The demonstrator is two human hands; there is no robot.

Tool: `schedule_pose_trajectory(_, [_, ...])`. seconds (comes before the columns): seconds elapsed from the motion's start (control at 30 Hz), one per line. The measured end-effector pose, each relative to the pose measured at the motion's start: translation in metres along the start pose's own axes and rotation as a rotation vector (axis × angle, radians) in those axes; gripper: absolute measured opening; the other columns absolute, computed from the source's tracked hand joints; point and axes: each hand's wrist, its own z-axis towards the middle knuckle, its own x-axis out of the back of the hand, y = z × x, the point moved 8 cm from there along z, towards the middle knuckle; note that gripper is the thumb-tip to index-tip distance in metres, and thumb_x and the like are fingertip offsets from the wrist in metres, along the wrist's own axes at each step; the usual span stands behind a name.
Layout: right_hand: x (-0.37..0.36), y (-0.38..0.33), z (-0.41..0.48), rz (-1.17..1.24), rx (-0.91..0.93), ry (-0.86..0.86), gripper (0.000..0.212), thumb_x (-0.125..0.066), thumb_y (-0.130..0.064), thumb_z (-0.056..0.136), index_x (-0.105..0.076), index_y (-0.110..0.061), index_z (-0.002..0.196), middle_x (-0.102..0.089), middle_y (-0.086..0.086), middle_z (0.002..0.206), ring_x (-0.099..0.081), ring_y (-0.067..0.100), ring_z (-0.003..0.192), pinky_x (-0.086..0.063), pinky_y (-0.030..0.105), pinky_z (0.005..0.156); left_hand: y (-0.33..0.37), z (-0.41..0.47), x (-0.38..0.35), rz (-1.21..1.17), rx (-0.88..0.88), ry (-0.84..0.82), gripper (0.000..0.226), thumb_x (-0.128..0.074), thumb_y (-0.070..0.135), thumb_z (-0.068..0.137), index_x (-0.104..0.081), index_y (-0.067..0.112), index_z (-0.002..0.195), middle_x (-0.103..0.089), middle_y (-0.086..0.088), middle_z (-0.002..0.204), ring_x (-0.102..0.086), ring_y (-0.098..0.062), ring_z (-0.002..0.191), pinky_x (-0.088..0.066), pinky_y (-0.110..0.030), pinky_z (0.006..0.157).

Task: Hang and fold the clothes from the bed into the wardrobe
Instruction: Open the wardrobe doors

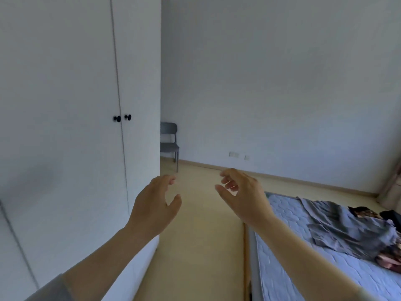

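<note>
Along the left side stands the wardrobe (65,105), tall and white, both doors closed, so whatever it holds is hidden, and nothing can go in until a door is pulled. Opposite, at the lower right, the bed (286,211) shows a bare quilted mattress carrying the clothes (342,229): a grey pleated garment draped over a heap, with darker and pinkish pieces beside and under it, well apart from the wardrobe. None looks hung or folded yet, so the task seems barely begun.

Between the two, above the floor (201,235), both arms reach forward. The left hand (155,203) hangs just beside the wardrobe's corner, fingers loosely curled, thumb apart, holding nothing. The right hand (243,196) is likewise empty, fingers bent and spread, near the bed's corner. Neither touches anything, a ready posture, probably ahead of opening a door.

Two black knobs (117,118) sit side by side at the door seam, above the left hand.
</note>
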Motion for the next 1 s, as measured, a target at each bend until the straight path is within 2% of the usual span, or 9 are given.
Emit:
schedule_pose_trajectory(0.2, [-0.076,-0.006,0.063,0.097,0.08,-0.1,0.023,-0.064,-0.039,0.087,-0.061,-0.03,0.108,-0.063,-0.018,0.088,-0.06,-0.002,0.082,-0.054,0.022,0.074,-0.058,0.035,0.014,0.064,0.111,0.056,0.041,-0.062,0.028,0.089,-0.051,0.025,0.128,-0.054,0.018,0.118,-0.055,-0.004,0.099,-0.046,-0.025,0.088])
schedule_pose_trajectory(0.4, [-0.13,0.002,0.12,0.217,0.156,-0.212,0.021,-0.064,-0.037,0.087,-0.062,-0.032,0.107,-0.064,-0.017,0.088,-0.061,-0.001,0.084,-0.053,0.021,0.076,-0.097,0.07,0.014,0.157,0.226,0.131,0.042,-0.061,0.027,0.09,-0.051,0.022,0.13,-0.056,0.012,0.123,-0.054,-0.008,0.105,-0.046,-0.028,0.091])
schedule_pose_trajectory(0.7, [-0.178,0.019,0.224,0.357,0.342,-0.324,0.022,-0.062,-0.039,0.089,-0.061,-0.033,0.11,-0.064,-0.018,0.089,-0.061,-0.002,0.085,-0.054,0.026,0.078,-0.109,0.124,0.017,0.29,0.371,0.358,0.041,-0.061,0.026,0.09,-0.051,0.023,0.129,-0.055,0.013,0.123,-0.053,-0.008,0.104,-0.048,-0.034,0.09])
schedule_pose_trajectory(1.0, [-0.228,-0.008,0.292,0.471,0.53,-0.411,0.022,-0.064,-0.036,0.089,-0.063,-0.028,0.11,-0.065,-0.016,0.09,-0.062,0.001,0.083,-0.054,0.027,0.079,-0.117,0.156,0.047,0.453,0.458,0.541,0.04,-0.061,0.026,0.09,-0.051,0.023,0.128,-0.055,0.012,0.121,-0.053,-0.008,0.104,-0.048,-0.032,0.09])
